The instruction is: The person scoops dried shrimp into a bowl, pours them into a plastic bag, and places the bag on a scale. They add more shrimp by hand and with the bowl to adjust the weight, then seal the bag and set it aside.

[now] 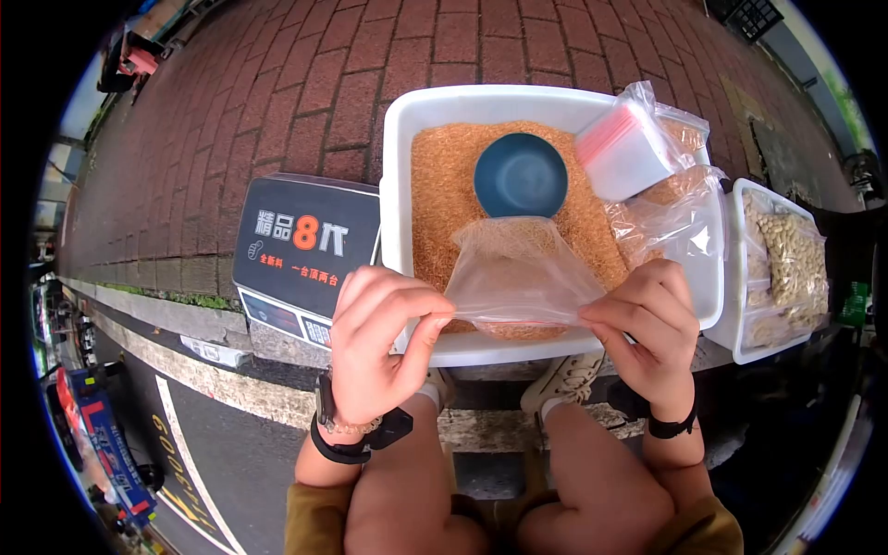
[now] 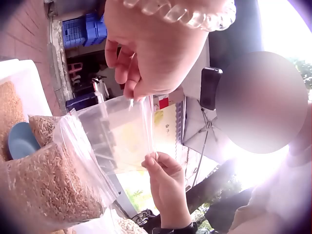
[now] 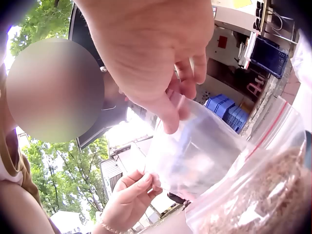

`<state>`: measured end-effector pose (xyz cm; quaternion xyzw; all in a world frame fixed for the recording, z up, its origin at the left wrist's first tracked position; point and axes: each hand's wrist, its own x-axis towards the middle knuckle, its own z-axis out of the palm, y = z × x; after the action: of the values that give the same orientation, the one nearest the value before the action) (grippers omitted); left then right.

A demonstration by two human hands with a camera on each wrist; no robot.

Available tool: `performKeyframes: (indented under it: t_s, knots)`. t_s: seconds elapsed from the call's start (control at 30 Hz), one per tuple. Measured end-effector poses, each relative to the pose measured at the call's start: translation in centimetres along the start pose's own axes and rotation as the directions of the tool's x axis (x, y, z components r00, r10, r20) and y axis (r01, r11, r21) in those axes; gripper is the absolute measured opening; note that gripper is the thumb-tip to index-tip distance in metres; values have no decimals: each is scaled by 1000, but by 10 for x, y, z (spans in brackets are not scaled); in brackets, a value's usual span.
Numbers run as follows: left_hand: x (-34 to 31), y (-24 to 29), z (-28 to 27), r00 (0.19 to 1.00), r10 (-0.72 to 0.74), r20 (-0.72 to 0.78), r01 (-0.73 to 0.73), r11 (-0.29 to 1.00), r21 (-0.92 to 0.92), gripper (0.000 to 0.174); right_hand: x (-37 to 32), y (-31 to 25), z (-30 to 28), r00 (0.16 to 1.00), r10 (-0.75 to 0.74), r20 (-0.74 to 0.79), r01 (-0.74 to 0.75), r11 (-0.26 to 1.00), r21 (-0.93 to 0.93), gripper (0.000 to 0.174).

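A thin see-through zip bag is stretched between both hands over the front rim of a white tub. My left hand pinches one end of its mouth edge between thumb and fingers. At the other end, my right hand pinches the same edge. Orange-brown grain fills the tub, and a dark blue bowl rests in it just beyond the bag. From the left wrist, the stretched film looks clear and flat beside a bag filled with grain.
A pack of red-striped zip bags and crumpled clear plastic lie at the tub's right. Beyond stands a smaller white bin with bagged pale pieces. A black printed box is on the left.
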<state>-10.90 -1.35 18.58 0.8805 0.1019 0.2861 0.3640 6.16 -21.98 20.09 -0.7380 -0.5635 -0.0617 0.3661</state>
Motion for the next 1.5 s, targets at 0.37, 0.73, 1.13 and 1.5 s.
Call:
performKeyframes:
  t_s: [0.37,0.73,1.13,1.5]
  knots:
    - [-5,4,9,971,214,104,-223,971,82,18,-13,-1,19,997,-81,20,81,997,-12,26]
    - [-10,4,23,925,362,114,-377,910,171,24,-13,-2,30,999,-52,0,52,999,-7,24]
    - [-12,2,29,921,379,84,-388,905,172,27,-13,-4,41,984,-177,2,177,984,-10,22]
    - [-12,2,37,903,406,142,-429,877,215,25,-11,-8,48,981,-185,61,190,977,-98,23]
